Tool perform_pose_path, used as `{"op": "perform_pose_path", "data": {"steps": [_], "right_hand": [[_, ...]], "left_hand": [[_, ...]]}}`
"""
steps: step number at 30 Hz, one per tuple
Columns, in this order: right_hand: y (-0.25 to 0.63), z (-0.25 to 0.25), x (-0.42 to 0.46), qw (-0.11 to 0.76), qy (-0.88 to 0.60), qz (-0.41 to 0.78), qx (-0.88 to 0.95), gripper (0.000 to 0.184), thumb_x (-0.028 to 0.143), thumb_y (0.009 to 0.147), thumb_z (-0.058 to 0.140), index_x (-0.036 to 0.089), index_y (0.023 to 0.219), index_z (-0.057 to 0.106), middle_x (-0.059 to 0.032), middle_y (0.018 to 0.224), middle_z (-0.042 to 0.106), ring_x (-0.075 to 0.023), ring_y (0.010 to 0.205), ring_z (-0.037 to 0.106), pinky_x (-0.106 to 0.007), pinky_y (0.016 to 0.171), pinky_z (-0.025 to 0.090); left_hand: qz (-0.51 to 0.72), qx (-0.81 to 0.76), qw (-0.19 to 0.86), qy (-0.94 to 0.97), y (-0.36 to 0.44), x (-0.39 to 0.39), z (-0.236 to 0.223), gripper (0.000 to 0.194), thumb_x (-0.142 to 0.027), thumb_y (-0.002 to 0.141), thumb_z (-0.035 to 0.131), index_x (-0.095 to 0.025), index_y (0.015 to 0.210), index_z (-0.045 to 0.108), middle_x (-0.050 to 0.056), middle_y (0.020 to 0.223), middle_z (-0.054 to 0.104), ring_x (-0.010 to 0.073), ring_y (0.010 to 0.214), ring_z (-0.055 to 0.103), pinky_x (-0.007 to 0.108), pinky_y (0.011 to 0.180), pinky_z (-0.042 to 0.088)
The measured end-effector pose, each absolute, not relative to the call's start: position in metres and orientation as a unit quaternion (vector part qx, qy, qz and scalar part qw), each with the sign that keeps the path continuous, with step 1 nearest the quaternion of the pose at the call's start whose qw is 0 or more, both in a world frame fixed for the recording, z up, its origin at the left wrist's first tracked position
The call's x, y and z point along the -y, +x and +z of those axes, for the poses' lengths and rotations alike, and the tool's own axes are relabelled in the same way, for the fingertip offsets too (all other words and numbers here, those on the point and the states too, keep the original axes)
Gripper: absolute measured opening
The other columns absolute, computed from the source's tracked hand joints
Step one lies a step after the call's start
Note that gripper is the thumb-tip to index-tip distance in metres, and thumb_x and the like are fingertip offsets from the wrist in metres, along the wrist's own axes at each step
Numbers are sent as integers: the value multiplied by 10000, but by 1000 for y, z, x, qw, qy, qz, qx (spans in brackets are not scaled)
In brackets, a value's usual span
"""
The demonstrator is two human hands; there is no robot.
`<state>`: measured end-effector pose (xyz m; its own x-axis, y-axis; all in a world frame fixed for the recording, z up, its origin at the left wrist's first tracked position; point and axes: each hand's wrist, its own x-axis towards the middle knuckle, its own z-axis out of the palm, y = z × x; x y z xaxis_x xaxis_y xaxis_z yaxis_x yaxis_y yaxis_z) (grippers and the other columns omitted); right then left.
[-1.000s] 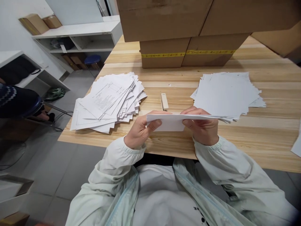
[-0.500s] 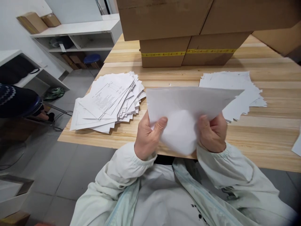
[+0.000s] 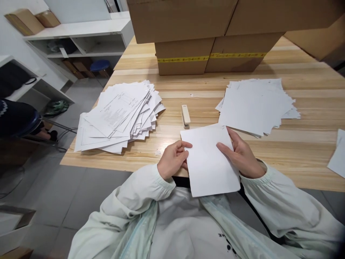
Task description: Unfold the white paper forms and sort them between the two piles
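Observation:
A white sheet of paper (image 3: 208, 165), perhaps several together, is held over the table's front edge with its blank side up. My left hand (image 3: 174, 158) pinches its left edge between thumb and fingers. On the right edge, my right hand (image 3: 242, 153) grips with the thumb on top and the fingers behind. Just beyond the paper lies a small cream stapler (image 3: 185, 116). A fanned pile of printed sheets (image 3: 121, 108) is to the left. Blank-looking sheets (image 3: 253, 104) form another pile to the right.
Stacked cardboard boxes (image 3: 185, 57) stand at the back of the wooden table (image 3: 172, 88). More paper (image 3: 338, 154) shows at the far right edge. To the left are white shelves (image 3: 94, 30), a blue stool (image 3: 99, 65) and part of a seated person (image 3: 16, 118).
The paper has come down and turned from wide to upright, baring the stapler. My hands have shifted their grips on its edges. The right pile is more fully seen.

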<state>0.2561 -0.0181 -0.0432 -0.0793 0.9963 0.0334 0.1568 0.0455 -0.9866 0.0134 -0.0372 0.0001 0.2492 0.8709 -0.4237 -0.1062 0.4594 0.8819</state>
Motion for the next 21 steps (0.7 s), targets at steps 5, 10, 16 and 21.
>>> {"op": "perform_pose_path", "data": {"steps": [5, 10, 16, 21], "right_hand": [[254, -43, 7, 461, -497, 466, 569, 606, 391, 887, 734, 272, 1440, 517, -93, 1523, 555, -258, 1414, 532, -450, 1091, 533], [253, -49, -1, 484, -507, 449, 555, 629, 411, 863, 753, 275, 1431, 521, -87, 1488, 588, -257, 1362, 577, -415, 977, 592], [271, -42, -14, 422, -562, 283, 653, 645, 405, 829, 771, 252, 1422, 569, -47, 977, 768, -233, 770, 711, -379, 729, 586], [265, 4, -47, 381, -543, 21, 748, 349, 366, 933, 626, 265, 1257, 708, -100, 1097, 734, -280, 945, 657, -434, 896, 506]], "left_hand": [[336, -533, 692, 352, 15, 17, 9, 220, 15, 794, 546, -101, 953, 643, -75, 557, 511, 84, 456, 575, 218, 464, 561], [342, -543, 676, 362, 17, 3, 9, 236, 46, 774, 553, -102, 924, 661, -84, 561, 490, 71, 454, 559, 211, 460, 559], [346, -541, 664, 383, 15, -10, -2, 242, 60, 761, 553, -85, 912, 674, -103, 524, 428, 51, 428, 498, 182, 433, 521], [349, -541, 671, 369, 14, -11, -1, 237, 58, 754, 563, -83, 906, 678, -100, 520, 441, 53, 424, 494, 179, 423, 493]]}}
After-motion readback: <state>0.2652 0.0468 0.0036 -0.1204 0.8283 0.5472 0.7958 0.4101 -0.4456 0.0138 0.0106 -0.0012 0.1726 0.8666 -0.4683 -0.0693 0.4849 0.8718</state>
